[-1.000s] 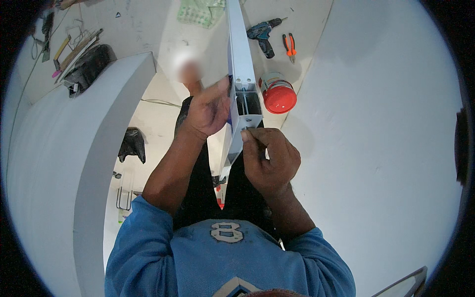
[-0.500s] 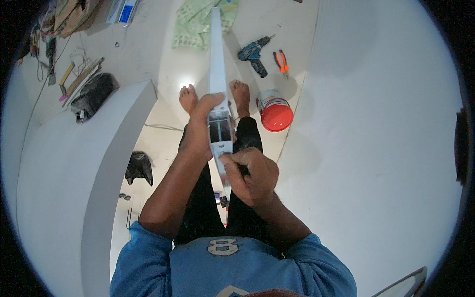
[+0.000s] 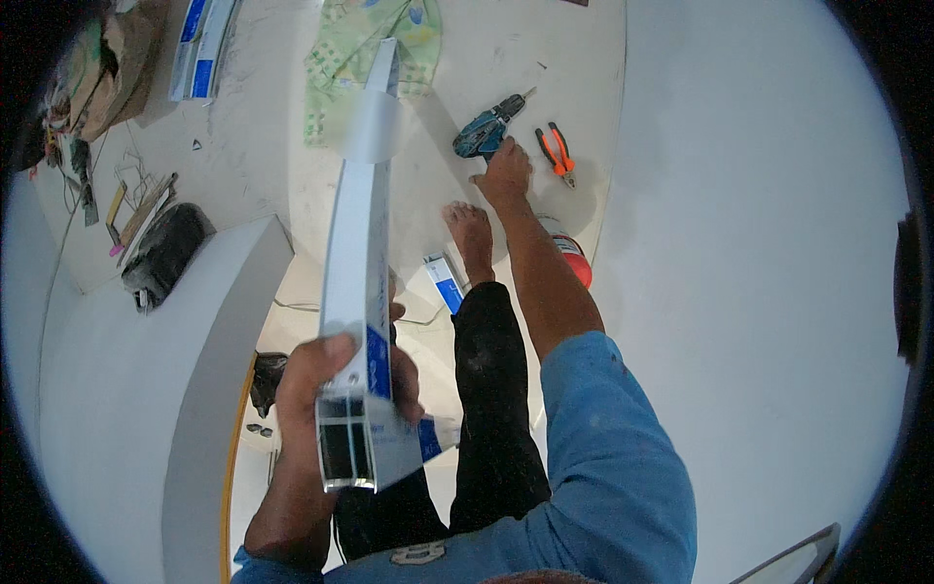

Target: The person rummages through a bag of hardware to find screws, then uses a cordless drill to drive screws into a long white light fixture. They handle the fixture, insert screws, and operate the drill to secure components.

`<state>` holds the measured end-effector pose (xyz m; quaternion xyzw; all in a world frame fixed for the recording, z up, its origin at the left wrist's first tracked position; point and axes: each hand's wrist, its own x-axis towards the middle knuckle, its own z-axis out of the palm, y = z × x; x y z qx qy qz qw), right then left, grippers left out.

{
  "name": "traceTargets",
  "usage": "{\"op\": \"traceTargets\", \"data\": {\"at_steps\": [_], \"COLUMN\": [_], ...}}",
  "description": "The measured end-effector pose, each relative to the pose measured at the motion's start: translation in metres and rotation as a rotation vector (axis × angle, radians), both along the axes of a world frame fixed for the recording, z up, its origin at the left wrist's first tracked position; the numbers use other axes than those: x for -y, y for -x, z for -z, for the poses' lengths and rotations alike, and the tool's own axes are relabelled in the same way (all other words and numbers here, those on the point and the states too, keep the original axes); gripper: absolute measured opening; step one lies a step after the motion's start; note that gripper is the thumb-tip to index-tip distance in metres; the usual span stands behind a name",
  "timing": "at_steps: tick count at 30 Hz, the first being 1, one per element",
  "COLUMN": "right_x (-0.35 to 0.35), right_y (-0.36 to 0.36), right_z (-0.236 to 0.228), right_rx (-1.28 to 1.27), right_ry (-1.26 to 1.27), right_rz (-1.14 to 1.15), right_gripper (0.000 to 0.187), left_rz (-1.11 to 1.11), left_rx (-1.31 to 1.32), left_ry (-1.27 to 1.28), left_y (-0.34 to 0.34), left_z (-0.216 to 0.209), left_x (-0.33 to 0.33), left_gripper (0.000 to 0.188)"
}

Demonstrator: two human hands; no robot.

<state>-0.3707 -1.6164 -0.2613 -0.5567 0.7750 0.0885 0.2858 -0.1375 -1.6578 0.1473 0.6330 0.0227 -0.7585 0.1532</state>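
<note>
My left hand is closed around a long white hollow metal profile with blue stickers. Its open end, divided inside, faces me, and the far end points away over the floor. A blurred pale patch covers part of its far length. My right hand reaches down to the floor, its fingers around the handle of a blue and black cordless drill. Most of that handle is hidden by the hand. Just right of it lie pliers with orange and black grips.
A red-lidded bucket stands partly behind my right forearm. Beyond the profile lies a green patterned cloth. A low white wall runs along my left, with a black bag beyond it. More stickered profiles lie at the far left.
My right hand has left the profile and gone down to the drill. The left hand has brought the profile nearer and to the left. A short stickered piece now shows between my feet.
</note>
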Motion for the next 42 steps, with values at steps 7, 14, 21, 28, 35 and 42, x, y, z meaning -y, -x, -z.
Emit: {"op": "traceTargets", "data": {"at_steps": [7, 14, 21, 28, 35, 42], "right_x": [-0.015, 0.011, -0.026, -0.122, -0.131, -0.14], "right_y": [0.028, 0.051, 0.03, 0.004, -0.06, -0.07], "right_z": [0.075, -0.032, -0.397, -0.599, -0.606, -0.575], "right_rx": [0.061, 0.314, 0.478, 0.508, 0.509, 0.663], "right_ry": [0.189, 0.029, 0.088, 0.046, 0.066, 0.097], "right_rz": [-0.04, -0.035, 0.096, 0.061, 0.064, 0.239], "right_gripper": [0.072, 0.073, 0.07, 0.09, 0.073, 0.072], "left_rz": [0.003, -0.149, -0.28, -0.287, -0.31, -0.341], "left_rx": [0.003, -0.066, -0.07, -0.15, -0.159, -0.133], "left_ry": [0.026, 0.047, -0.074, -0.06, -0.028, 0.022], "left_y": [0.006, -0.001, -0.005, 0.004, 0.009, 0.007], "left_z": [0.0, 0.022, 0.029, 0.052, 0.038, 0.04], "left_x": [0.009, -0.011, 0.005, -0.004, 0.004, 0.001], "left_gripper": [0.089, 0.056, 0.043, 0.041, 0.048, 0.039]}}
